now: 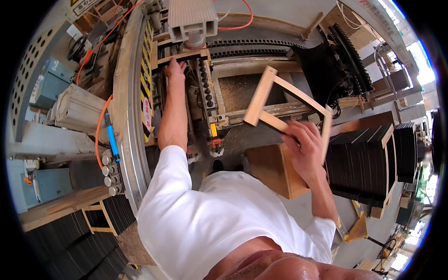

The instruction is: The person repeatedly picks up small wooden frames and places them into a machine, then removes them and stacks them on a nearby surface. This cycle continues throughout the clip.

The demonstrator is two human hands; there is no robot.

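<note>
The person's white shirt [219, 200] is nearest. Ahead of it, the right hand [305, 147] is closed around the near bar of a wooden frame [260, 97], fingers wrapped over the wood. The frame has 4 bars and is held tilted in the air, between the machine and a stack of dark boards [357, 161] on the right. A brown box [270, 168] sits below the right hand.

Farther forward, the left hand [175, 70] reaches into the machine, its fingers at the near edge of a dark-sided wooden bar [179, 59]; I cannot tell whether they grip it or only touch it. A ribbed metal block [192, 21] stands just above that bar. Yellow-and-black striped tape [146, 79] runs left of the arm. Sawdust [245, 91] lies in the machine, right of the left hand, with a black chain track [254, 43] beyond.
</note>
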